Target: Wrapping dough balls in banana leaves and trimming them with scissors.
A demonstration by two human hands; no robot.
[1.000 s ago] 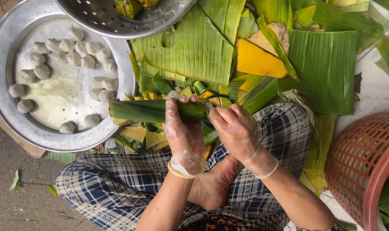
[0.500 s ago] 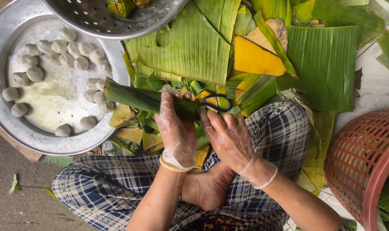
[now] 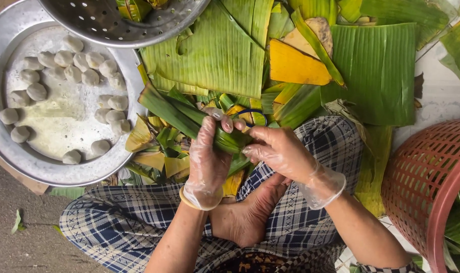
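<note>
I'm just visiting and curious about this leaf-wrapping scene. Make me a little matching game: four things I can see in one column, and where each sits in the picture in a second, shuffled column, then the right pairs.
Things:
1. pale dough balls
2. red plastic basket
3. folded green leaf bundle
4. perforated metal colander

Places:
A. at the right edge of the picture
B. in the wide metal tray on the left
C. held between the left hand and right hand, both gloved
D. at the top, overlapping the tray's rim

Pairs: 1-B, 2-A, 3-C, 4-D
</note>
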